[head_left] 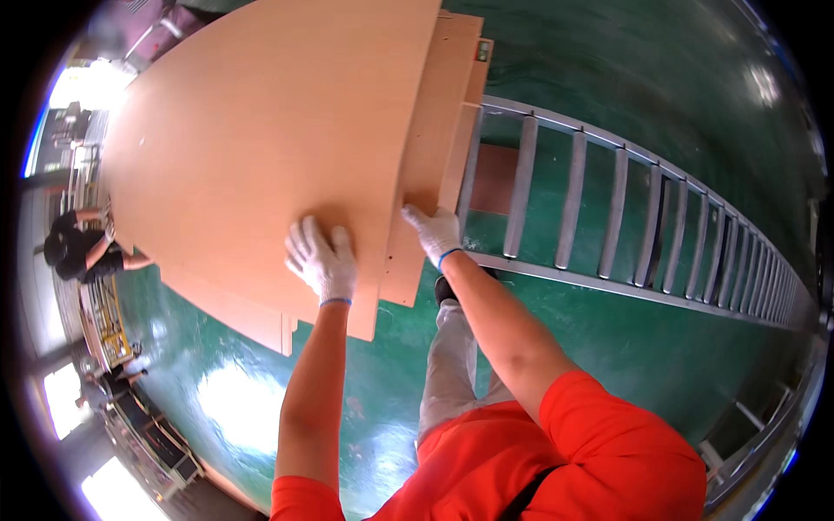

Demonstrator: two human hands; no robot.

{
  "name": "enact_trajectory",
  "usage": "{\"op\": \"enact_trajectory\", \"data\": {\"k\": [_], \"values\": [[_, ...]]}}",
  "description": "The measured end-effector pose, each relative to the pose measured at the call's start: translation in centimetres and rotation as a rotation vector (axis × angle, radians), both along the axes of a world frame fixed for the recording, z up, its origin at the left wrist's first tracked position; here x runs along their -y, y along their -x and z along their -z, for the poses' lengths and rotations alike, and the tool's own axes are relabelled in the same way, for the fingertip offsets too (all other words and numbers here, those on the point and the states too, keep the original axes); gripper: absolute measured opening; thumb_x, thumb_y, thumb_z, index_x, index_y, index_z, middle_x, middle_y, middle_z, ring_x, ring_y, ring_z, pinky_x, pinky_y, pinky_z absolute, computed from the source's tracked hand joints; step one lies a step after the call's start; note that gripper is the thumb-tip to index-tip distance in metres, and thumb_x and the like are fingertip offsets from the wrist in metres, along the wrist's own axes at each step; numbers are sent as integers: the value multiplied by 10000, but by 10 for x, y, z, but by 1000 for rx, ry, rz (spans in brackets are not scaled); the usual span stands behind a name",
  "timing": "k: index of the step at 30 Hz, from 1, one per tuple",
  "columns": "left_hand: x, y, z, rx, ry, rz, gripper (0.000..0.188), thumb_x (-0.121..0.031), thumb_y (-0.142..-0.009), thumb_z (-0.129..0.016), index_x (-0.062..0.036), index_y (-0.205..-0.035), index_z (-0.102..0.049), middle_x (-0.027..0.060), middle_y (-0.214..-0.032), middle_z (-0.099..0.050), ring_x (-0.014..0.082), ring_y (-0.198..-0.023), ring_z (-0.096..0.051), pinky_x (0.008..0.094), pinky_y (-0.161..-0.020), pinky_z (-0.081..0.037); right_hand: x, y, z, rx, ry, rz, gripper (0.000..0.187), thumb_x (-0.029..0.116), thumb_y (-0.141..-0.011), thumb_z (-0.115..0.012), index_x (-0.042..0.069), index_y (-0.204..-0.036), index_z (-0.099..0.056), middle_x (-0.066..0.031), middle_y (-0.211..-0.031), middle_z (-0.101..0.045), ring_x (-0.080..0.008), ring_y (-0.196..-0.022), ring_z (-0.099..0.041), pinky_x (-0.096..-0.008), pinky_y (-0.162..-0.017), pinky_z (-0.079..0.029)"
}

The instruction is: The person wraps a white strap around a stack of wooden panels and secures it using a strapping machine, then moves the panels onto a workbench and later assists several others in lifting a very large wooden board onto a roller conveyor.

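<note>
A large tan wooden board [261, 122] lies on top of a stack and fills the upper left. My left hand [323, 263], in a white knit glove, rests flat on it near its close edge, fingers spread. Below and to the right, another tan board [426, 148] sticks out of the stack. My right hand [437, 234], gloved too, is at the right edge of this lower board. Its thumb stretches over the board to the top board's edge, while the other fingers bend down at the side, partly hidden.
A metal roller conveyor [573, 200] runs from the stack to the right. The floor [208, 304] is glossy green. At far left a person in dark clothes [82, 243] has hands at the board's far edge. Another person [113, 382] stands near a dark-topped cart [156, 438].
</note>
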State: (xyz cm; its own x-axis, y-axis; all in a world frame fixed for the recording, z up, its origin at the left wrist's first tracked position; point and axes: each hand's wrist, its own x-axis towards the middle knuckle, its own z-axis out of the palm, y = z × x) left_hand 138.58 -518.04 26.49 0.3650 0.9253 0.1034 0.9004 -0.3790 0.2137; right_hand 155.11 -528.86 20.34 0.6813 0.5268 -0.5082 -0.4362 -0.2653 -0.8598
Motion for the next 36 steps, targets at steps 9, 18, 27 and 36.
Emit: {"op": "enact_trajectory", "data": {"k": [9, 18, 27, 36], "values": [[62, -35, 0, -166, -98, -150, 790, -549, -953, -507, -5, -1510, -375, 233, -1568, -334, 453, -1457, -247, 628, -1152, -172, 50, -28, 8, -51, -40, 12, 447, 339, -839, -833, -57, -1024, -739, -82, -908, -729, -168, -788, -627, -347, -739, -498], [110, -46, 29, -23, -84, -798, 876, -664, -926, -551, -34, -1505, -360, 183, -1587, -333, 334, -1494, -261, 535, -1194, -203, 100, -61, 13, -101, -58, -47, 454, 301, -843, -850, -55, -1093, -721, -80, -989, -727, -158, -839, -630, -338, -763, -507], [123, -13, -15, 180, 150, -1358, 949, -721, -849, -629, 1, -1427, -419, 204, -1386, -462, 371, -1275, -501, 511, -1013, -473, 142, -86, 5, -113, -30, -81, 578, 372, -805, -876, -91, -1085, -671, -111, -977, -695, -170, -778, -602, -363, -678, -526], [157, -40, -32, 361, 189, -1409, 820, -677, -880, -638, 3, -1304, -470, 234, -1302, -549, 372, -1054, -670, 465, -909, -549, 162, -108, 3, -245, -19, -33, 602, 262, -827, -866, -21, -1279, -585, -123, -1165, -668, -239, -935, -683, -419, -678, -585]]}}
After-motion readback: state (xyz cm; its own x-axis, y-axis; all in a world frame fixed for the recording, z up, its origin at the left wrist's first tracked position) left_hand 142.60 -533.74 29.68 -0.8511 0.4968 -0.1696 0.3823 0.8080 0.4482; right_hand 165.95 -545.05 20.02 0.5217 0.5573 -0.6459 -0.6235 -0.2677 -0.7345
